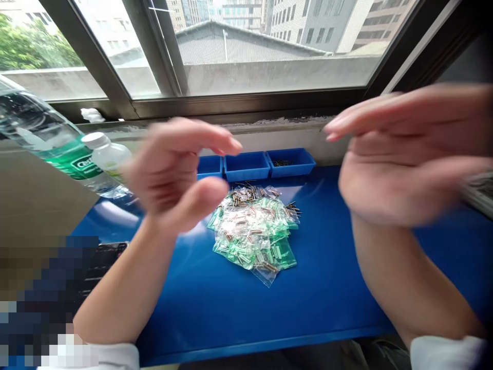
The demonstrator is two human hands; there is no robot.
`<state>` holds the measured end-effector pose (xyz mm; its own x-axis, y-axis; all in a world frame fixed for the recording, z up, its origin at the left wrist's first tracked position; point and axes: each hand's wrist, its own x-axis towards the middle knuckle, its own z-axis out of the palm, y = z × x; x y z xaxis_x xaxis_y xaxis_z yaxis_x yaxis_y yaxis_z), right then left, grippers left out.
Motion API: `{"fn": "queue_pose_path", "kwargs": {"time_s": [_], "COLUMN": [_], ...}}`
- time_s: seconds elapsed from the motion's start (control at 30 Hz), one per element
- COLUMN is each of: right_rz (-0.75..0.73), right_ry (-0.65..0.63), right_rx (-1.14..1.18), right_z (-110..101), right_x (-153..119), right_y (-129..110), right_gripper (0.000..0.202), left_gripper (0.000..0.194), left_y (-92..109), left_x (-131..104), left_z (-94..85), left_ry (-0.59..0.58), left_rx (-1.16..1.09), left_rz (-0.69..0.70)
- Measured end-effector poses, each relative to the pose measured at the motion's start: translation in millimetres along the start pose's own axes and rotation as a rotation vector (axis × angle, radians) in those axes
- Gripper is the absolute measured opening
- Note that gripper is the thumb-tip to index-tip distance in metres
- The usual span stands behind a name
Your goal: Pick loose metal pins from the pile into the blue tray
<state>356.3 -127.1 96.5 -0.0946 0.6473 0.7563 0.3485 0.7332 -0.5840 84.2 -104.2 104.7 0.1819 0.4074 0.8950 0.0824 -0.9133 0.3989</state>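
My left hand [177,174] is raised above the left part of the blue table, its fingers bent and the thumb held apart from them. Nothing shows between them. On the right, my right hand [408,159] is lifted too, palm inward, with fingers stretched out and the thumb apart; it holds nothing. Both hands are smeared a little by motion. Between and below them lies a heap of small clear and green plastic bags [254,231] with small metal pins inside. Loose dark and brass-coloured pins [243,195] lie at the heap's far side.
Blue trays stand along the table's back edge; the middle tray [247,167] is next to a right tray [290,162] holding dark pins. At left are a large water bottle [50,136] and a small white-capped bottle [106,149]. A window frame [246,105] runs behind the blue table [308,303].
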Motion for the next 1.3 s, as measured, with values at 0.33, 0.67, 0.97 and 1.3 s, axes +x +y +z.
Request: {"fn": "queue_pose_path", "kwargs": {"time_s": [0.33, 0.67, 0.97, 1.3], "right_rz": [0.021, 0.311, 0.344, 0.313], "right_ry": [-0.342, -0.416, -0.417, -0.447], "right_rx": [-0.312, -0.407, -0.427, -0.463], "right_z": [75, 74, 77, 77], "right_x": [-35, -46, -46, -47], "right_y": [126, 140, 131, 130], "right_gripper": [0.015, 0.021, 0.019, 0.018], "left_gripper": [0.020, 0.028, 0.025, 0.034], "left_y": [-120, -128, -125, -134], "left_x": [-75, -94, -94, -97], "left_z": [26.5, 38.4, 36.2, 38.6], "left_ry": [-0.648, -0.713, -0.569, -0.658], "left_rx": [0.326, 0.319, 0.312, 0.617], "left_rz": [-0.251, -0.295, -0.313, -0.356]}}
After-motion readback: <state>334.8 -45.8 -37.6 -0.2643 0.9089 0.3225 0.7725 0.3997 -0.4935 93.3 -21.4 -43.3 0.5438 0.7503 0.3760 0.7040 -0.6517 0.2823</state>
